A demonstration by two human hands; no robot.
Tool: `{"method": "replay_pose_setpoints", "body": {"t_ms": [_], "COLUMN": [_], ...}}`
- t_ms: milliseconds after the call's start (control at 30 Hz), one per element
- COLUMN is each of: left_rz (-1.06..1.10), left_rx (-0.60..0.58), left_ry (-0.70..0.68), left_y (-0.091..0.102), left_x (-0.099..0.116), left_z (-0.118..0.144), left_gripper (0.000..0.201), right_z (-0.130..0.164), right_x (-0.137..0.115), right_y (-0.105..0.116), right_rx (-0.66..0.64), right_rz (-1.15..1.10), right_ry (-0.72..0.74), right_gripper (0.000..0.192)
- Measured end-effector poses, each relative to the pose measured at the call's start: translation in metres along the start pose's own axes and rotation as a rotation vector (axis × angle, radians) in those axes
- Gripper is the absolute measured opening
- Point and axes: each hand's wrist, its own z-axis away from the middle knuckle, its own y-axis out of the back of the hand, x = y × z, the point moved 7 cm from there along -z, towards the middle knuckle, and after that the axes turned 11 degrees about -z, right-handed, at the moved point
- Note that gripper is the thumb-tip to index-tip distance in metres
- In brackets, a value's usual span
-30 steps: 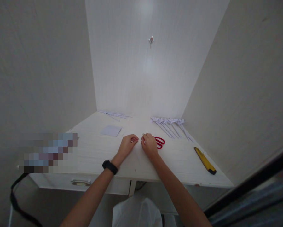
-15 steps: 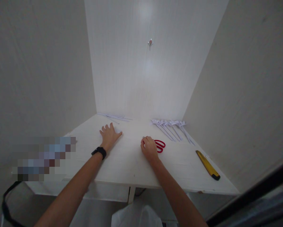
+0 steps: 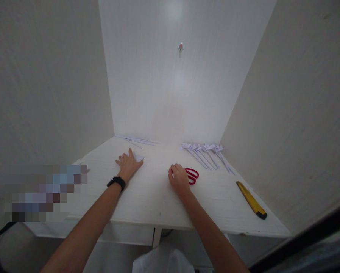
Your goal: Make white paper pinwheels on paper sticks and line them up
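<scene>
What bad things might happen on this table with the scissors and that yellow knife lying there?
The right hand rests right beside the red scissors; a careless move might nick a finger. The yellow knife lies near the table edge and might get knocked off. The left hand lies flat on a small paper sheet, which might crease.

The table (image 3: 147,197) is pale wood-grain laminate, matt and smooth. Near its middle, the scissors (image 3: 192,175) have glossy red plastic handles. Toward its right edge lies a yellow and black plastic cutter (image 3: 251,200). At its back lie thin white paper strips (image 3: 136,139) and folded paper pieces (image 3: 205,151).
</scene>
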Motion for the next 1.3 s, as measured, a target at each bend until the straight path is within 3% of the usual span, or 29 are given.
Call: {"method": "replay_pose_setpoints", "body": {"t_ms": [700, 967, 1300], "left_rz": [0.053, 0.034, 0.011], "left_rx": [0.025, 0.015, -0.046], "left_ry": [0.001, -0.014, -0.018], "left_y": [0.006, 0.007, 0.006], "left_x": [-0.013, -0.012, -0.01], "left_z": [-0.001, 0.001, 0.0], "left_gripper": [0.082, 0.069, 0.068], "right_z": [0.001, 0.001, 0.001], "right_x": [0.001, 0.0, -0.001], "right_y": [-0.002, -0.001, -0.001], "right_rx": [0.002, -0.005, -0.021], "right_rz": [-0.017, -0.011, -0.005], "right_ry": [0.023, 0.021, 0.019], "right_gripper": [0.018, 0.018, 0.018]}}
